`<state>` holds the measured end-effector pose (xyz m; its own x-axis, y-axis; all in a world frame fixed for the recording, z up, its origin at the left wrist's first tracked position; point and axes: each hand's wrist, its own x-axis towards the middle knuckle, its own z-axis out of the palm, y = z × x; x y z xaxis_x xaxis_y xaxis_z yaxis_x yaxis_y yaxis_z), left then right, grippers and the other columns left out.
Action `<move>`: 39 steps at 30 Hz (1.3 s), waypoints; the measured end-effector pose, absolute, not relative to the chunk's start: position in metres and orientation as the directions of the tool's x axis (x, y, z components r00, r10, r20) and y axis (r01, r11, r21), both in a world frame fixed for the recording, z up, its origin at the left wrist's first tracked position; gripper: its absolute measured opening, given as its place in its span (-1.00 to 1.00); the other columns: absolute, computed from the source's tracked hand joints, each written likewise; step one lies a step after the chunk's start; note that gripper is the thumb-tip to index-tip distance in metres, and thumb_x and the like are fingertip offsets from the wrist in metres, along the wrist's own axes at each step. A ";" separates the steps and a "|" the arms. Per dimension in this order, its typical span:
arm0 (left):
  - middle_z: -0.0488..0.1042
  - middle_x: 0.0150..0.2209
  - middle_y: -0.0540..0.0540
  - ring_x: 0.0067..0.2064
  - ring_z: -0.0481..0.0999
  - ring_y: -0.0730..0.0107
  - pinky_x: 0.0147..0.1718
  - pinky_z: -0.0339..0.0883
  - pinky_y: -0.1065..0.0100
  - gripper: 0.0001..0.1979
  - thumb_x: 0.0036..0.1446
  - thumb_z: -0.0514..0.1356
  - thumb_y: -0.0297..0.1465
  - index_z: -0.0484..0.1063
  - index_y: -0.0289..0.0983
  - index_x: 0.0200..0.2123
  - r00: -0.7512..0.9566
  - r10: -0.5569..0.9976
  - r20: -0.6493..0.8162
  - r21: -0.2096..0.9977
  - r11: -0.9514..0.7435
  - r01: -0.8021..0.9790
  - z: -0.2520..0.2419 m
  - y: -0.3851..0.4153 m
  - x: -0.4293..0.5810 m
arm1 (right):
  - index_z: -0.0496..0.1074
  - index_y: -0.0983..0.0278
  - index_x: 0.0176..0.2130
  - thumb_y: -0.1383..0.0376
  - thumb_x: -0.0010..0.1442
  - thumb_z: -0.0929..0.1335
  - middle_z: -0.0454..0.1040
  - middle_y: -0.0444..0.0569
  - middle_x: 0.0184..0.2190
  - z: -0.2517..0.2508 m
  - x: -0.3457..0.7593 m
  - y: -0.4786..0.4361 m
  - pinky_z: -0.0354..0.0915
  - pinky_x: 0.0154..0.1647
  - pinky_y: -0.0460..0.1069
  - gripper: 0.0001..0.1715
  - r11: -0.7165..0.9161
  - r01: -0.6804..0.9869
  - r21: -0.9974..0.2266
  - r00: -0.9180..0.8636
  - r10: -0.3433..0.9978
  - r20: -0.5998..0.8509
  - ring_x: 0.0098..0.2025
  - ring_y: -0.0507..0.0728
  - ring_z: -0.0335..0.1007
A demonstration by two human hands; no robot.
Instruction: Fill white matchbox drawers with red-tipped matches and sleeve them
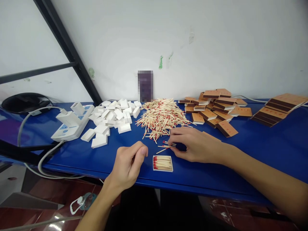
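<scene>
My right hand [196,144] is closed, thumb and fingers pinching a few red-tipped matches [173,144] just above the blue tabletop. Some of these matches stick out to the left of the fingertips. Just below and left of it lies a small white matchbox tray [163,170], well filled with matches [163,163] whose red heads point left. My left hand [130,166] is curled into a fist left of this tray, apart from it, with the thumb against the fingers and no match showing. Behind both hands is a large heap of loose matches [165,115].
White empty trays [115,115] are piled left of the heap. Orange-brown matchbox sleeves [214,106] are stacked to the right, with a joined strip of sleeves [280,109] farther right. A power strip [72,130] with cables lies at left. A dark pixelated rectangle [145,86] stands against the wall.
</scene>
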<state>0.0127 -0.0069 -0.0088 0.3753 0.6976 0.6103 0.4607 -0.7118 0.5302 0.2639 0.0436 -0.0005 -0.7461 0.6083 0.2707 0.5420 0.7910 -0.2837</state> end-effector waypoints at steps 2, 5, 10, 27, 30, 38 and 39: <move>0.03 -0.61 0.13 -0.62 0.03 0.57 -0.59 -0.03 0.41 -0.65 0.41 -0.02 -0.38 0.27 -0.25 -0.47 0.403 0.739 0.540 0.561 -0.673 0.482 -0.008 -0.006 0.014 | 0.48 0.27 -0.34 0.41 0.18 0.33 0.44 -0.05 -0.33 -0.002 0.264 0.043 0.17 -0.30 -0.01 -0.88 0.787 0.553 -0.274 -0.750 0.613 0.249 -0.33 0.09 0.33; 0.08 -0.62 0.14 -0.60 0.09 0.55 -0.55 -0.01 0.41 -0.68 0.39 0.04 -0.33 0.30 -0.25 -0.46 0.439 0.789 0.430 0.576 -0.614 0.540 -0.007 -0.006 0.017 | 0.47 0.27 -0.35 0.41 0.17 0.33 0.44 -0.05 -0.34 -0.003 0.263 0.043 0.16 -0.31 -0.01 -0.88 0.787 0.550 -0.281 -0.752 0.612 0.242 -0.33 0.09 0.33; 0.47 -0.43 0.05 -0.43 0.35 0.42 -0.33 0.15 0.34 -0.78 0.36 0.07 -0.30 0.43 -0.23 -0.30 0.503 0.811 0.298 0.479 -0.583 0.657 -0.007 -0.005 0.020 | 0.45 0.27 -0.37 0.44 0.13 0.34 0.44 -0.08 -0.37 -0.004 0.260 0.040 0.15 -0.31 -0.02 -0.89 0.790 0.524 -0.317 -0.757 0.603 0.251 -0.34 0.07 0.32; 0.45 -0.43 -0.01 -0.37 0.42 0.36 -0.32 0.22 0.30 -0.82 0.29 0.09 -0.41 0.46 -0.26 -0.33 0.454 0.794 0.404 0.479 -0.606 0.635 -0.010 -0.005 0.023 | 0.28 0.24 -0.49 0.40 0.11 0.32 0.38 -0.17 -0.53 -0.001 0.253 0.031 0.00 -0.43 -0.02 -0.84 0.724 0.609 -0.325 -0.730 0.671 0.126 -0.48 0.02 0.20; 0.43 -0.38 -0.05 -0.28 0.39 0.30 -0.24 0.18 0.24 -0.72 0.32 0.04 -0.42 0.43 -0.27 -0.43 0.436 0.794 0.424 0.406 -0.597 0.692 -0.009 -0.003 0.022 | 0.25 0.24 -0.52 0.40 0.10 0.32 0.38 -0.16 -0.52 0.000 0.253 0.031 0.06 -0.36 -0.01 -0.80 0.726 0.606 -0.324 -0.738 0.666 0.111 -0.45 0.04 0.22; 0.50 -0.42 0.00 -0.41 0.42 0.37 -0.33 0.21 0.29 -0.68 0.42 -0.05 -0.36 0.45 -0.25 -0.30 0.494 0.813 0.308 0.475 -0.582 0.660 -0.009 -0.005 0.019 | 0.18 0.22 -0.54 0.34 0.11 0.33 0.27 -0.18 -0.61 0.011 0.259 0.031 0.09 -0.38 0.00 -0.74 0.711 0.616 -0.339 -0.717 0.684 0.133 -0.46 0.06 0.17; 0.50 -0.40 0.00 -0.40 0.43 0.37 -0.33 0.23 0.30 -0.71 0.42 -0.03 -0.34 0.45 -0.24 -0.25 0.508 0.804 0.309 0.488 -0.592 0.642 -0.008 -0.005 0.019 | 0.23 0.22 -0.51 0.35 0.10 0.33 0.29 -0.19 -0.60 0.012 0.259 0.031 0.06 -0.42 -0.02 -0.80 0.704 0.616 -0.353 -0.722 0.684 0.106 -0.48 0.05 0.18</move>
<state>0.0189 -0.0055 -0.0085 0.5076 0.8044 0.3087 0.6417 -0.5921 0.4875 0.2590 0.0308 0.0122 -0.7216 0.6842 0.1056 0.6160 0.7042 -0.3530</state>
